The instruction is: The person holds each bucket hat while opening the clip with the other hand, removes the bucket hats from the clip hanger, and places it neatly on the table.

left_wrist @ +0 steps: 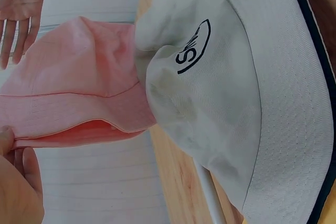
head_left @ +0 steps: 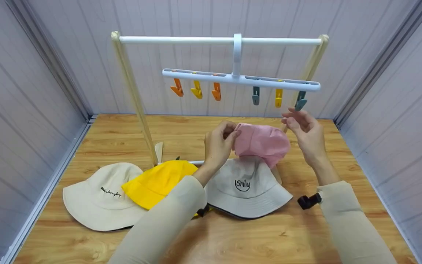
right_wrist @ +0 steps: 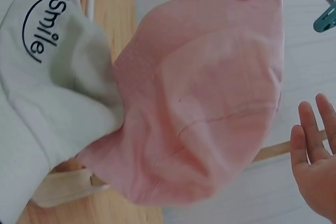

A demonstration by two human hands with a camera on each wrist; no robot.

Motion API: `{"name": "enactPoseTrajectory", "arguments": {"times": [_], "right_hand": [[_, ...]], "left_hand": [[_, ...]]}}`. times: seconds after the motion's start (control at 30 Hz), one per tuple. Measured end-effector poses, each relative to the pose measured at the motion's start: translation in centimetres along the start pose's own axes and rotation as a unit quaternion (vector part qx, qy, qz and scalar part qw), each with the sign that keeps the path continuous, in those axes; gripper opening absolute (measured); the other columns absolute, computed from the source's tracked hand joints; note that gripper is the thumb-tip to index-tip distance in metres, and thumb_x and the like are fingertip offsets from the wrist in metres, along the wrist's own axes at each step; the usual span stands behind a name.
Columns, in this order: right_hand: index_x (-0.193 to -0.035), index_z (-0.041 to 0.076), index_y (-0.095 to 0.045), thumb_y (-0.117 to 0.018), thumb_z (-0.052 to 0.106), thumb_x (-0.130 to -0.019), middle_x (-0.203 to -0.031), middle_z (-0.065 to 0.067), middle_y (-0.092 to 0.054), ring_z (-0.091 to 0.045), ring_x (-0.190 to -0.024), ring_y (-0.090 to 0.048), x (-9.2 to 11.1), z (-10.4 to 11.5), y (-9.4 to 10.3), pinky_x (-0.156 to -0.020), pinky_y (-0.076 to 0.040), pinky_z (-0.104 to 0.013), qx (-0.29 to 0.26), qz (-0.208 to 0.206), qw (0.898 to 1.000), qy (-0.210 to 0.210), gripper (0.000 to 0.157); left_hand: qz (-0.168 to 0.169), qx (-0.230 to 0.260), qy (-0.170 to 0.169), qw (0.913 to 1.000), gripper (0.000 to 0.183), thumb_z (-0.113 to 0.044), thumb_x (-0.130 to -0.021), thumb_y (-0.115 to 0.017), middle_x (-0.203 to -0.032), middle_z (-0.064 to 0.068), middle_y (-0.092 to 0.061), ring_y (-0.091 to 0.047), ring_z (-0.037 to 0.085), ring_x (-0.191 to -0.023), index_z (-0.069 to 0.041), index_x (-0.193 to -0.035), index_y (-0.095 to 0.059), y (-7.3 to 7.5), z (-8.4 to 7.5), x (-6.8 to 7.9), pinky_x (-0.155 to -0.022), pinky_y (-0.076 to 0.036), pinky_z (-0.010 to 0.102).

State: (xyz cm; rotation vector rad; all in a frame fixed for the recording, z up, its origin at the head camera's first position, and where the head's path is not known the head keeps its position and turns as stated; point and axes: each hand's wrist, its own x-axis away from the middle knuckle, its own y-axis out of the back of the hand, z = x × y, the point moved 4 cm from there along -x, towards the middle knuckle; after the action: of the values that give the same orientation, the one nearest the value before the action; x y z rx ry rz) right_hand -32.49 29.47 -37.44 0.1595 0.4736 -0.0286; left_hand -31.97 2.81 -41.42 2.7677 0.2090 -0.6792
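Observation:
My left hand (head_left: 218, 145) pinches the brim edge of a pink bucket hat (head_left: 261, 142) between thumb and fingers, lifting it behind a light grey bucket hat (head_left: 249, 200) that bears a "Smile" print. In the left wrist view the pink brim (left_wrist: 79, 116) gapes a little, and its lower part tucks behind the grey crown. To the right of the pink hat, my right hand (head_left: 308, 135) is raised with nothing in it, fingers loosely extended. Its fingertips are just under a teal clip (head_left: 300, 101) at the hanger's right end.
A white clip hanger (head_left: 203, 76) hangs from the white bar (head_left: 178, 39) of a wooden-legged rack. Orange, yellow and teal clips dangle along it. On the wooden table (head_left: 269, 242), a yellow hat (head_left: 163, 179) overlaps a cream hat (head_left: 101, 194) at the left.

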Motion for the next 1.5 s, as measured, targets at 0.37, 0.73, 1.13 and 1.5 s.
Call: {"name": "enactPoseTrajectory", "arguments": {"times": [0.37,0.73,1.13,1.5], "right_hand": [[-0.138,-0.002,-0.063,-0.07,0.009,-0.103,-0.126,-0.014,-0.071,-0.016,-0.107,-0.073,2.8,-4.0,3.3,-0.094,-0.057,-0.022,0.007,-0.062,0.998,-0.028,0.038],[-0.133,-0.003,-0.065,-0.071,-0.003,-0.099,-0.119,-0.011,-0.074,-0.013,-0.099,-0.075,5.3,-7.9,4.0,-0.085,-0.06,-0.02,-0.006,-0.103,0.992,-0.065,0.035],[-0.141,-0.005,-0.058,-0.072,0.0,-0.1,-0.133,-0.025,-0.066,-0.006,-0.094,-0.074,6.9,-10.6,2.5,-0.089,-0.062,-0.029,-0.001,-0.103,0.98,-0.169,0.044],[-0.147,-0.005,-0.053,-0.068,0.005,-0.103,-0.142,-0.028,-0.061,0.001,-0.094,-0.072,7.4,-11.7,0.7,-0.095,-0.06,-0.031,-0.017,-0.097,0.965,-0.244,0.048]], "left_hand": [[-0.004,0.013,0.005,0.9999,0.009,-0.017,-0.099,-0.077,-0.091,-0.001,-0.076,-0.065,0.009,-0.078,-0.01,-0.104,-0.075,0.3,0.2,0.4,-0.069,-0.056,0.022],[-0.018,0.032,0.029,0.9989,0.008,-0.015,-0.098,-0.078,-0.092,0.0,-0.078,-0.066,0.01,-0.079,-0.01,-0.102,-0.075,0.5,0.6,0.7,-0.073,-0.056,0.023],[-0.024,0.037,0.064,0.9969,0.01,-0.018,-0.096,-0.08,-0.092,-0.001,-0.078,-0.068,0.011,-0.081,-0.011,-0.102,-0.077,0.7,1.1,0.9,-0.075,-0.057,0.024],[-0.036,0.055,0.089,0.9939,0.012,-0.016,-0.096,-0.081,-0.095,0.002,-0.077,-0.069,0.014,-0.083,-0.008,-0.104,-0.078,1.2,1.6,1.0,-0.078,-0.059,0.025]]}}
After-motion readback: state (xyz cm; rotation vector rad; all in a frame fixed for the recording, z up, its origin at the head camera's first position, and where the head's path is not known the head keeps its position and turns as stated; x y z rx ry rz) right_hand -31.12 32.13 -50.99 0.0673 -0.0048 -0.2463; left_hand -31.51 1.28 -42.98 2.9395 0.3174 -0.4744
